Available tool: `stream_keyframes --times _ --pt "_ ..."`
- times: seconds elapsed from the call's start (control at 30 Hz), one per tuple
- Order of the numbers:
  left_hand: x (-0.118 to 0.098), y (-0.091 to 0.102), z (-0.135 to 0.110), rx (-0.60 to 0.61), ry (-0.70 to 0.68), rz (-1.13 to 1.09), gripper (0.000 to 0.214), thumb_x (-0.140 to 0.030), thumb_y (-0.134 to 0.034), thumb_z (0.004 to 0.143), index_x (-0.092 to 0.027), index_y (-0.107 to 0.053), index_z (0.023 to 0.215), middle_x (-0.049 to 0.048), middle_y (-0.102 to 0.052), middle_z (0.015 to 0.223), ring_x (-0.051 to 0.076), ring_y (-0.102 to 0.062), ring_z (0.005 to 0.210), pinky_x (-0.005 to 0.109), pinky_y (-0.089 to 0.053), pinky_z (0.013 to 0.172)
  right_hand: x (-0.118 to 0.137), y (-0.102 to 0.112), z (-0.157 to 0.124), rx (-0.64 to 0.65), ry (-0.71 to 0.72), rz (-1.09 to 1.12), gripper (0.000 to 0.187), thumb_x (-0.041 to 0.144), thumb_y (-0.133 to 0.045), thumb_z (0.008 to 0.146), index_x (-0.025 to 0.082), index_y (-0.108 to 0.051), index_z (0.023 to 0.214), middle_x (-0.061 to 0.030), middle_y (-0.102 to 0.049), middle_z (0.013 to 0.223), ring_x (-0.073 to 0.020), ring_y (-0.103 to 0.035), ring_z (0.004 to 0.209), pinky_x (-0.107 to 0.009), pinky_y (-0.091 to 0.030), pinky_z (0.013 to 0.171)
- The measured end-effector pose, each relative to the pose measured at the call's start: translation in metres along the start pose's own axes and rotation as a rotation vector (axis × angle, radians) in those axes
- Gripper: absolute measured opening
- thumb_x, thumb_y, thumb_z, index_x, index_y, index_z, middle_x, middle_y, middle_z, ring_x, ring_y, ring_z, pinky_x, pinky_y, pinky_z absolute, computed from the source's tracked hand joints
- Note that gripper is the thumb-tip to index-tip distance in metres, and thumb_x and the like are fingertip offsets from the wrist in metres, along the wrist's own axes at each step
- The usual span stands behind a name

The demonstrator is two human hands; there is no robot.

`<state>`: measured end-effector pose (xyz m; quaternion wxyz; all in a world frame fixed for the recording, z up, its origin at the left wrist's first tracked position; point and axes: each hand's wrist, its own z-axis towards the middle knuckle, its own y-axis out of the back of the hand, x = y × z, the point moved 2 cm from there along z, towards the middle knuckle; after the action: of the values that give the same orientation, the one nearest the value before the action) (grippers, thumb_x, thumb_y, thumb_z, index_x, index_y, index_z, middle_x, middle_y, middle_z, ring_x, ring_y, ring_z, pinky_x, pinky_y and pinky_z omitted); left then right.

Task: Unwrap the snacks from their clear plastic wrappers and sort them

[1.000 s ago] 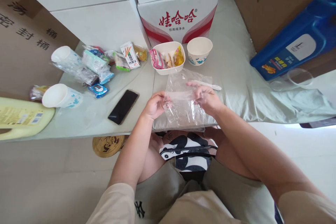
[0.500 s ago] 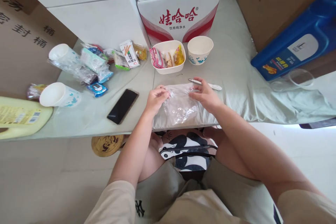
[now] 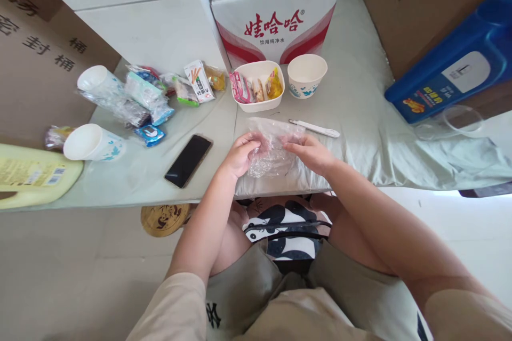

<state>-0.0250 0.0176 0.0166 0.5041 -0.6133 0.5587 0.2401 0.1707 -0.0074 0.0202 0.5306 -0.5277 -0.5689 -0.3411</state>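
Note:
A crinkled clear plastic bag (image 3: 272, 157) is spread between my hands above the front of the cloth-covered surface. My left hand (image 3: 242, 153) grips its left side, thumb on top and the other fingers under the film. At the right side, my right hand (image 3: 310, 152) holds the bag the same way, its fingers partly hidden by the plastic. A white-handled craft knife (image 3: 320, 129) lies just beyond my right hand. Behind the bag stand a white tub (image 3: 256, 106) with several wrapped snacks and a paper cup (image 3: 306, 77) with a blue leaf print.
A black phone (image 3: 189, 161) lies left of my hands. Further left are wrapped snacks (image 3: 146, 93), a tipped paper cup (image 3: 94, 143) and a yellow jug (image 3: 38, 176). At right lean a blue bottle (image 3: 448, 64) and a clear cup (image 3: 460, 121). White cartons (image 3: 276, 26) stand behind.
Both hands have slid under the bag's sides, thumbs now over the film. The bag's near edge has drawn up and away from the front edge, and the plastic is more bunched.

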Motion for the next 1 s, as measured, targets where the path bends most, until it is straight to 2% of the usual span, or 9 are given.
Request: stream_keyframes --times 0.13,0.27,0.4,0.5,0.6,0.7,0.8,0.9,1.0 --pt "0.004 0.002 0.002 -0.035 -0.022 0.194 0.014 -0.02 -0.067 0.076 -0.02 -0.064 0.089 -0.0038 -0.063 0.059 0.011 -0.06 0.05 0.021 -0.047 0.05 -0.005 0.002 0.002 -0.115 -0.062 -0.05 0.033 0.051 -0.076 0.074 0.022 -0.062 0.082 -0.0023 -0.067 0.074 -0.018 -0.063 0.071 -0.033 -0.052 0.066" --pt "0.006 0.005 0.002 -0.032 -0.062 0.206 0.019 -0.025 -0.068 0.08 -0.022 -0.064 0.099 -0.0062 -0.055 0.051 0.01 -0.052 0.039 0.019 -0.036 0.039 -0.005 0.004 0.003 -0.153 -0.093 -0.062 0.03 0.046 -0.074 0.078 0.024 -0.056 0.088 0.0027 -0.058 0.062 -0.0124 -0.051 0.051 -0.027 -0.043 0.048" --pt "-0.002 0.008 0.001 -0.051 -0.085 0.043 0.015 -0.025 -0.072 0.075 -0.021 -0.062 0.085 -0.007 -0.053 0.052 0.008 -0.049 0.039 0.019 -0.037 0.039 0.005 0.006 -0.001 -0.153 0.031 0.017 0.026 0.04 -0.071 0.074 0.026 -0.059 0.092 0.0039 -0.057 0.067 -0.0104 -0.046 0.053 -0.024 -0.04 0.048" --pt "-0.007 0.009 -0.001 0.013 -0.082 -0.018 0.013 -0.027 -0.069 0.071 -0.019 -0.059 0.069 -0.004 -0.055 0.056 0.009 -0.051 0.044 0.021 -0.044 0.043 0.012 0.009 -0.005 -0.128 0.049 0.074 0.016 0.038 -0.064 0.074 0.025 -0.06 0.082 0.0015 -0.055 0.072 -0.0109 -0.043 0.054 -0.027 -0.04 0.05" --pt "-0.008 0.01 -0.001 0.062 -0.113 0.019 0.021 -0.035 -0.066 0.071 -0.017 -0.058 0.062 -0.0005 -0.058 0.062 0.009 -0.052 0.05 0.021 -0.044 0.046 0.013 0.01 -0.006 -0.09 0.06 0.038 0.024 0.047 -0.056 0.078 0.023 -0.058 0.072 -0.0024 -0.056 0.074 -0.0141 -0.049 0.06 -0.03 -0.041 0.054" --pt "-0.005 0.011 -0.001 0.055 -0.205 0.143 0.018 -0.027 -0.075 0.064 -0.017 -0.061 0.069 -0.0023 -0.059 0.067 0.006 -0.049 0.053 0.018 -0.038 0.048 0.01 0.014 -0.005 -0.129 0.057 -0.042 0.025 0.043 -0.07 0.072 0.024 -0.056 0.081 0.0012 -0.057 0.076 -0.0128 -0.05 0.061 -0.029 -0.041 0.057" --pt "-0.002 0.01 -0.001 0.061 -0.243 0.22 0.028 -0.016 -0.078 0.058 -0.018 -0.063 0.081 -0.0039 -0.06 0.079 0.004 -0.05 0.058 0.017 -0.04 0.053 0.009 0.019 -0.005 -0.098 -0.009 -0.134 0.042 0.03 -0.079 0.062 0.026 -0.06 0.1 0.002 -0.064 0.085 -0.0143 -0.057 0.071 -0.029 -0.046 0.066" --pt "-0.002 0.007 -0.004 0.158 -0.165 0.277 0.032 -0.013 -0.077 0.058 -0.018 -0.065 0.087 -0.0034 -0.062 0.081 0.006 -0.054 0.063 0.018 -0.042 0.058 0.013 0.022 -0.006 -0.087 0.025 -0.169 0.034 0.037 -0.073 0.072 0.023 -0.065 0.102 -0.0041 -0.069 0.101 -0.0182 -0.063 0.093 -0.032 -0.049 0.08" --pt "-0.004 0.002 -0.008 0.268 -0.058 0.223 0.048 -0.016 -0.081 0.058 -0.021 -0.064 0.103 -0.0025 -0.066 0.081 0.008 -0.059 0.065 0.02 -0.045 0.062 0.012 0.012 -0.009 0.109 -0.041 -0.214 0.028 0.041 -0.074 0.074 0.021 -0.067 0.093 -0.0021 -0.069 0.085 -0.0159 -0.061 0.077 -0.029 -0.047 0.068"
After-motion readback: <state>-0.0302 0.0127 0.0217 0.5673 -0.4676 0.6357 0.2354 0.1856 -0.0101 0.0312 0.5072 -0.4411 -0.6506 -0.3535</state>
